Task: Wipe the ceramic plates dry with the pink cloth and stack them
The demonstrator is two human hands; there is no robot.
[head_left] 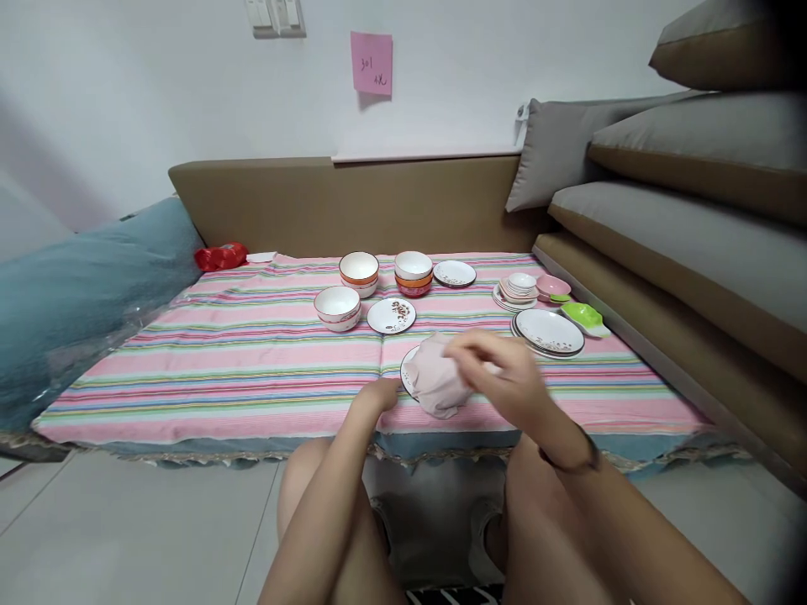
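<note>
My right hand (501, 374) is closed on a pale pink cloth (436, 382), pressing it onto a white plate (408, 370) near the front edge of the striped cover. My left hand (378, 393) holds that plate's left rim; its fingers are mostly hidden under the cloth. Both hands meet over the plate.
On the pink striped cloth (239, 361) stand several bowls (337, 307), stacked bowls (414, 273), small plates (391, 316), a plate stack (548, 332), small dishes (520, 287) and a green dish (583, 317). Sofa cushions (681, 244) rise at right, a blue pillow (81, 294) at left, a red bag (220, 255) behind.
</note>
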